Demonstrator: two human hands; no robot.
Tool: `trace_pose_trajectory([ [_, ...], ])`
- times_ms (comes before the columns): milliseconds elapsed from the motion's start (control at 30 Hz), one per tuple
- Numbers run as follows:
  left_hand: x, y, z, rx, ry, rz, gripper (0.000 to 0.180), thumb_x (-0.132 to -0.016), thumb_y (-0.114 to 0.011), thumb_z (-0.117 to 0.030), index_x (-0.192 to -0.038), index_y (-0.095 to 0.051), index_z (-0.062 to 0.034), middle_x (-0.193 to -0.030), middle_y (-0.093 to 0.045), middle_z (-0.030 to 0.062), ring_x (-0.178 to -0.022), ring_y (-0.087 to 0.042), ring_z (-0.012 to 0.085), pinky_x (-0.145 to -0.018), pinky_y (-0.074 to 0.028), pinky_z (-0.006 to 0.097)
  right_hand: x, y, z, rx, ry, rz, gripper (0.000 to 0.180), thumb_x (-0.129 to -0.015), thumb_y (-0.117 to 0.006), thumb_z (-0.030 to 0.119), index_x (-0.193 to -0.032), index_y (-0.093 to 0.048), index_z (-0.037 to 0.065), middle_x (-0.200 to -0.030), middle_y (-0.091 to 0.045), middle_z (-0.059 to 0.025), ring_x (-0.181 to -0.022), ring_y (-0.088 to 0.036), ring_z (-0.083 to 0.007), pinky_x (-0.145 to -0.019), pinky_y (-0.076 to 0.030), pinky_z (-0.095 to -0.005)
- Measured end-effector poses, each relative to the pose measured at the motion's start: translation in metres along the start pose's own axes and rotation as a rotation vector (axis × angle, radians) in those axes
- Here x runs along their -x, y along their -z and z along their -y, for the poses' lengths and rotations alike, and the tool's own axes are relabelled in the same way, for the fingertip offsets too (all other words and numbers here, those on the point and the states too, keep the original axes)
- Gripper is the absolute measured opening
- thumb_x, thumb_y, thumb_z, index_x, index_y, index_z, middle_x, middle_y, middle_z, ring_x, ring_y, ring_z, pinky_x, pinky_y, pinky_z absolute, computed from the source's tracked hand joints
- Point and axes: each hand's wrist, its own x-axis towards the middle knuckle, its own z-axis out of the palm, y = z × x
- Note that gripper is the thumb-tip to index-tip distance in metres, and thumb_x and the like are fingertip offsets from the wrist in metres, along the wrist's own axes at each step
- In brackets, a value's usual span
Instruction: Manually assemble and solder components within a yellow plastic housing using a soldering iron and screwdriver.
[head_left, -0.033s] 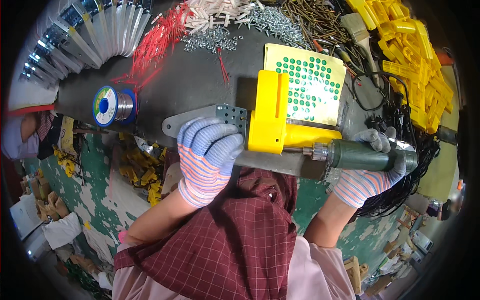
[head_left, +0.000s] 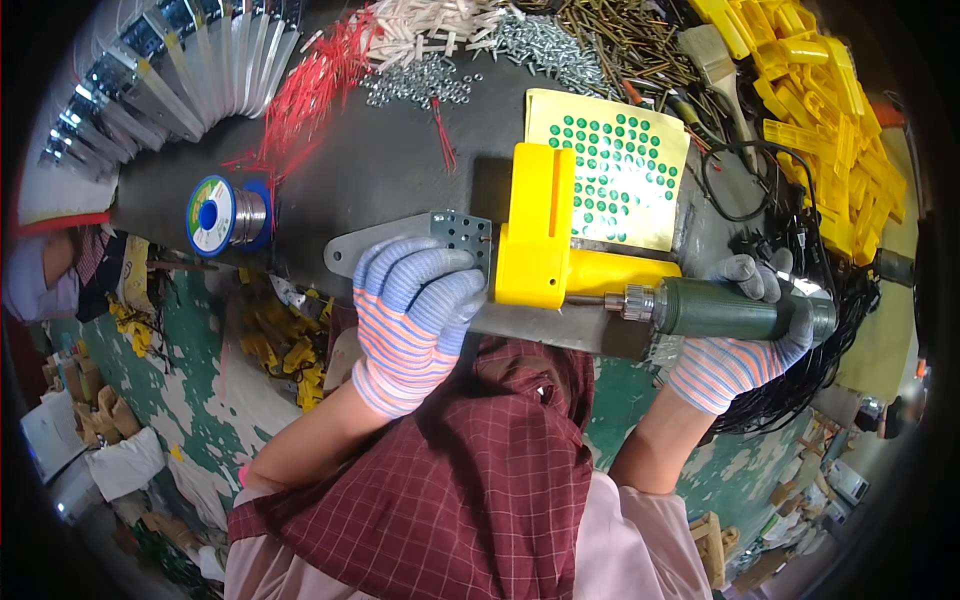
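Note:
My right hand [head_left: 735, 368], in a striped knit glove, is wrapped round a dark green power screwdriver [head_left: 725, 308] that lies level. Its bit points left and its tip disappears into the lower part of a yellow plastic housing [head_left: 535, 225]. A yellow tubular part [head_left: 620, 268] runs right from the housing, just behind the bit. My left hand [head_left: 412, 315], gloved alike, has its fingers curled over a grey metal plate [head_left: 385, 233] with several small holes at its right end. That end butts against the housing's left side. The left fingertips and thumb are partly hidden.
A solder wire spool [head_left: 228, 214] stands left on the dark bench. Behind lie red wires [head_left: 318, 80], nuts [head_left: 415, 82], silver screws [head_left: 550, 48], a sheet of green dots [head_left: 610, 175] and a brush [head_left: 715, 60]. Yellow parts [head_left: 835, 130] and black cables [head_left: 800, 375] crowd the right.

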Motion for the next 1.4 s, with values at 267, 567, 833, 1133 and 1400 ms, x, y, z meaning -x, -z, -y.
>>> trace_pose_trajectory([
  [267, -0.055, 0.015, 0.019, 0.648, 0.411, 0.169, 0.027, -0.092, -0.067, -0.022, -0.107, -0.058, -0.0019, -0.093, -0.064, 0.0124, -0.080, -0.063, 0.0208, -0.076, -0.051, 0.033, -0.025, -0.003, 0.001, 0.160, 0.178, -0.124, 0.066, -0.078, -0.072, 0.036, -0.126, -0.052, -0.005, -0.080, -0.064, -0.0098, -0.077, -0.062, -0.0235, -0.089, -0.049, -0.0435],
  [567, -0.085, 0.017, 0.026, 0.751, 0.592, 0.718, 0.023, -0.087, -0.071, -0.011, -0.100, -0.054, -0.0028, -0.087, -0.059, 0.0048, -0.081, -0.059, 0.0084, -0.074, -0.052, 0.027, -0.029, -0.009, -0.020, 0.023, 0.120, -0.276, 0.051, -0.079, -0.072, 0.034, -0.112, -0.057, -0.002, -0.077, -0.063, -0.0090, -0.069, -0.063, -0.0252, -0.088, -0.051, -0.0447],
  [833, -0.081, 0.016, 0.023, 0.839, 0.621, 0.610, 0.025, -0.085, -0.072, -0.011, -0.105, -0.058, -0.0032, -0.093, -0.066, 0.0081, -0.081, -0.066, 0.0180, -0.077, -0.054, 0.032, -0.032, -0.011, -0.022, 0.074, 0.090, -0.303, 0.053, -0.079, -0.073, 0.030, -0.117, -0.056, -0.003, -0.077, -0.061, -0.0087, -0.071, -0.062, -0.0243, -0.090, -0.052, -0.0455],
  [1133, -0.089, 0.013, 0.092, -0.392, 0.030, 0.245, 0.019, -0.085, -0.067, -0.014, -0.103, -0.069, -0.0086, -0.097, -0.066, 0.0118, -0.091, -0.063, 0.0316, -0.081, -0.050, 0.042, -0.038, -0.011, -0.026, 0.085, 0.085, -0.289, 0.056, -0.079, -0.073, 0.031, -0.119, -0.054, -0.003, -0.077, -0.058, -0.0090, -0.072, -0.061, -0.0242, -0.088, -0.053, -0.0446],
  [1400, -0.115, 0.004, 0.088, -0.637, -0.086, 0.416, 0.018, -0.084, -0.066, -0.018, -0.102, -0.067, -0.0115, -0.096, -0.066, 0.0098, -0.092, -0.063, 0.0308, -0.079, -0.050, 0.041, -0.038, -0.016, -0.032, 0.155, 0.132, -0.339, 0.054, -0.080, -0.073, 0.034, -0.116, -0.056, -0.002, -0.077, -0.059, -0.0094, -0.070, -0.060, -0.0240, -0.087, -0.053, -0.0449],
])
